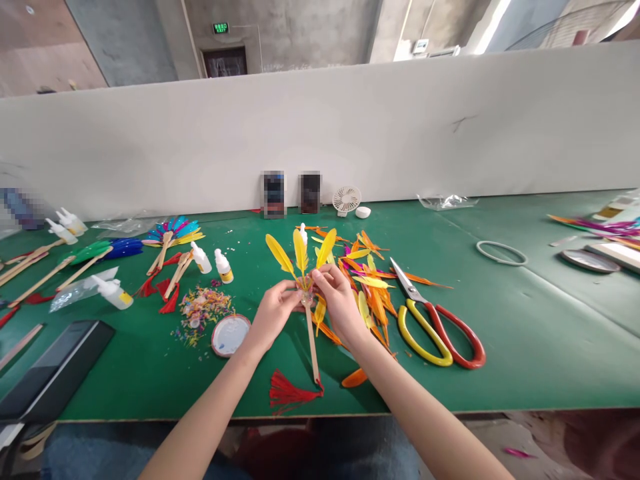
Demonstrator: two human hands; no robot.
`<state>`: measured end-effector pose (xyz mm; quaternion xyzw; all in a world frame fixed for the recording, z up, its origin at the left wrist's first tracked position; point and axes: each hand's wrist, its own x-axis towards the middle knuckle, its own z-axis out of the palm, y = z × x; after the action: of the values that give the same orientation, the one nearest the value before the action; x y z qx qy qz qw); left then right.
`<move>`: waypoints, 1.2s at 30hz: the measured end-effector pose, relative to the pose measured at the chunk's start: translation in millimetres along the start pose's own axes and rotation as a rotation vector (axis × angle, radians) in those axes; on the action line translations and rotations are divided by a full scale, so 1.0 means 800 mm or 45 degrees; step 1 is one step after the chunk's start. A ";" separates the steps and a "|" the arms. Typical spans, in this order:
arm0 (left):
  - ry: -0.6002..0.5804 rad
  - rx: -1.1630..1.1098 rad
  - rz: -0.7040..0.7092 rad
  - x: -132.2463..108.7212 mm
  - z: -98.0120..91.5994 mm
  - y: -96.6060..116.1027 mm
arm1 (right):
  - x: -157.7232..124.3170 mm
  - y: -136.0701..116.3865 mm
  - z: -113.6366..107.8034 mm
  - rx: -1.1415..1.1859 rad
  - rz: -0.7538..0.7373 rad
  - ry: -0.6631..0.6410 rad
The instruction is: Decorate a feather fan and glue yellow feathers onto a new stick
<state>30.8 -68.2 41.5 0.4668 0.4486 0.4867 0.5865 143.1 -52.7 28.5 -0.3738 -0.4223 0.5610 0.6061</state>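
Note:
My left hand is closed around the head of a feather fan, just above its wooden handle. From the handle's lower end a red tassel lies on the table. Yellow feathers fan upward from the head. With thumb and fingertips, my right hand pinches the base of the rightmost yellow feather against the head. The fingers partly hide where the feathers meet the handle. Close to my right hand lies a loose pile of orange and yellow feathers.
Scissors with yellow and red handles lie right of the pile. On the left are a glue bottle, colourful scraps, a round lid and a finished-looking blue fan. A small fan stands by the white partition.

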 end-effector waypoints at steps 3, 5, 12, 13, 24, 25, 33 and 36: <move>0.006 0.014 0.009 0.000 0.000 0.000 | 0.000 0.001 -0.001 0.003 -0.004 -0.005; 0.007 0.022 0.014 0.000 0.000 0.000 | 0.001 0.002 -0.001 0.007 -0.007 -0.005; 0.005 0.022 0.015 0.000 0.000 -0.001 | 0.001 0.003 -0.002 0.006 -0.014 -0.016; 0.006 0.022 0.014 0.000 0.000 -0.001 | 0.001 0.003 -0.002 0.000 -0.016 -0.017; 0.016 0.045 0.065 0.001 0.000 -0.005 | 0.002 0.004 0.000 -0.025 -0.022 0.002; 0.045 0.065 0.076 0.002 0.000 -0.006 | 0.002 0.005 0.001 -0.021 -0.024 -0.010; 0.161 0.056 0.142 0.003 0.002 -0.011 | 0.000 0.001 0.006 -0.068 0.015 -0.111; 0.146 0.047 0.142 0.004 0.001 -0.012 | -0.001 -0.002 0.008 -0.080 0.023 -0.099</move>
<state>33.4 -66.3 31.9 0.4731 0.4637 0.5364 0.5230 138.0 -53.8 32.5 -0.3743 -0.4595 0.5671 0.5720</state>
